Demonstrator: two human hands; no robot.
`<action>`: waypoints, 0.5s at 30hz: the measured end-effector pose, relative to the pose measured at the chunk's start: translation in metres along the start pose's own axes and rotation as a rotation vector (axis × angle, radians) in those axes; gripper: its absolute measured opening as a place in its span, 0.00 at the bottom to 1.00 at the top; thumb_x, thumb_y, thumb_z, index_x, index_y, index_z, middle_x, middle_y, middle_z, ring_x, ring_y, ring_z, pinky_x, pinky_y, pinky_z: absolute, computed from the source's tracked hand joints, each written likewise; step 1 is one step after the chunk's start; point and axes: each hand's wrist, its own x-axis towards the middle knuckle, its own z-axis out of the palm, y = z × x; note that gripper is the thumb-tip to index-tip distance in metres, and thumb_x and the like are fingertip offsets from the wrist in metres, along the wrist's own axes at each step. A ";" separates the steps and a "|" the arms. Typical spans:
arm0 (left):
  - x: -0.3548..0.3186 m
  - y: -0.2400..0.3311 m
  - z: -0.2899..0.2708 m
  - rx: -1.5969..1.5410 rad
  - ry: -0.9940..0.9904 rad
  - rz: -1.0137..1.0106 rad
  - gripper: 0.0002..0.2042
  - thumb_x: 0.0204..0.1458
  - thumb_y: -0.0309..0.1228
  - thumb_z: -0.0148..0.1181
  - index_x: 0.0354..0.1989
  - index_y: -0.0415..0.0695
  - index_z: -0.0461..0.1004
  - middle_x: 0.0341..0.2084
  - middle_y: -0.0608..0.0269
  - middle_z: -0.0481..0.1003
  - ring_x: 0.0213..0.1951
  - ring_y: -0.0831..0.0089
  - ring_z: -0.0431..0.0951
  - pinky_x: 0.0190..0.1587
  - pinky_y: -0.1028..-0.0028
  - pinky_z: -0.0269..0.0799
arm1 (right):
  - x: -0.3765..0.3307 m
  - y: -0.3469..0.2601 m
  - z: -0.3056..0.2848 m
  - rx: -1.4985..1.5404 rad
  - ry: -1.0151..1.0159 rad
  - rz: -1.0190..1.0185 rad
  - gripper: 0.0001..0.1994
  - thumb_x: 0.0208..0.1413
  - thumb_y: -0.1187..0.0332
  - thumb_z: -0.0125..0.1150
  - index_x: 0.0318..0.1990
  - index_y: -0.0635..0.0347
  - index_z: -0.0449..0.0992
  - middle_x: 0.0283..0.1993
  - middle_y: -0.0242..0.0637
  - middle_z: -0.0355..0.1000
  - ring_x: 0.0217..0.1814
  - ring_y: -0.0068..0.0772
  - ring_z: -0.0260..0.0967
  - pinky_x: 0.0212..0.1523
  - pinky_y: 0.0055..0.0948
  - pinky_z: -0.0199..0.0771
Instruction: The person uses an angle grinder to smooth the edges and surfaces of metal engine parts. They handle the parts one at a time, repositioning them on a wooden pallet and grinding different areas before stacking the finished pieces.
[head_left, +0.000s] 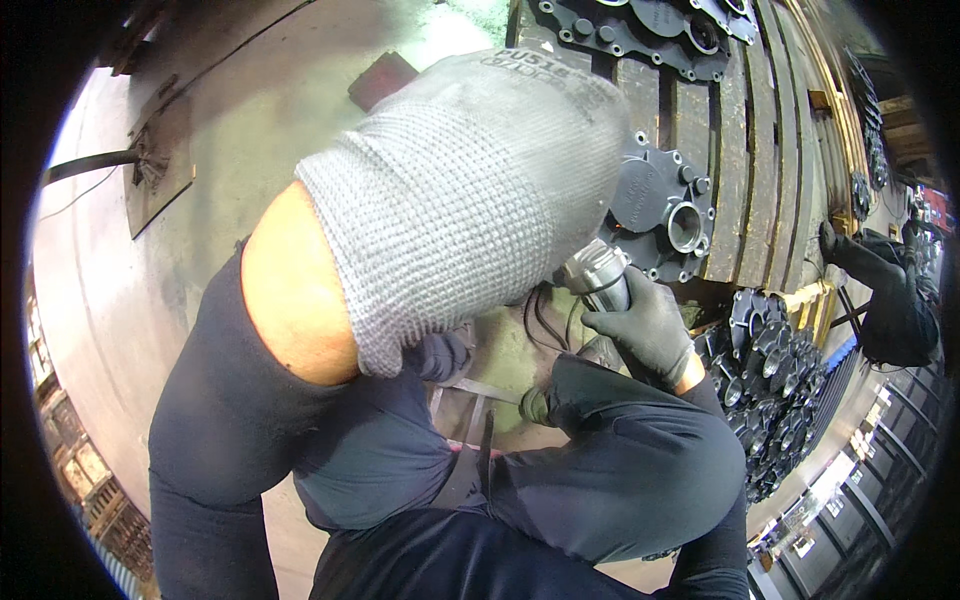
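Up close, the left hand fills the middle of the view in a grey knitted glove, raised toward the camera with its back showing and a bare stretch of wrist below the cuff; whether its grip is open or closed on anything cannot be told, since the fingers are turned away. Lower and to the right, the right hand wears a black glove and has its grip wrapped fully around a silvery cylindrical power tool, whose metal head points up toward the dark cast housing lying on the wooden slatted surface. That housing is a black, lobed cover with bolt holes round its edge and a bright round bore on its right side; the tool's head sits just beside its lower left edge, though contact cannot be confirmed. A black cable loops down from under the tool. Another long black casting rests at the far end of the slats. To the right, below the slats, a heap of similar dark castings is stacked closely together. At the far right edge another person's dark sleeve and gloved hand reaches in, well apart from the tool.
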 end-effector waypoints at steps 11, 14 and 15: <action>0.003 -0.011 -0.018 -0.112 -0.063 -0.129 0.18 0.70 0.37 0.57 0.60 0.42 0.83 0.41 0.47 0.87 0.42 0.56 0.90 0.51 0.59 0.84 | 0.004 -0.026 -0.009 -0.051 -0.039 -0.131 0.31 0.45 0.57 0.85 0.52 0.69 0.82 0.41 0.57 0.85 0.42 0.50 0.87 0.46 0.43 0.83; 0.011 -0.002 -0.038 -0.193 -0.069 -0.264 0.18 0.69 0.37 0.57 0.60 0.42 0.83 0.41 0.47 0.87 0.42 0.57 0.90 0.50 0.59 0.84 | 0.017 -0.035 -0.011 -0.086 -0.018 -0.153 0.33 0.46 0.52 0.85 0.53 0.67 0.81 0.43 0.59 0.84 0.46 0.57 0.86 0.48 0.48 0.83; 0.011 -0.002 -0.040 -0.197 -0.067 -0.283 0.18 0.69 0.37 0.57 0.60 0.42 0.83 0.41 0.47 0.87 0.42 0.57 0.90 0.50 0.60 0.84 | 0.022 -0.037 -0.010 -0.071 -0.013 -0.167 0.35 0.46 0.50 0.84 0.55 0.66 0.81 0.44 0.60 0.84 0.48 0.61 0.85 0.49 0.51 0.82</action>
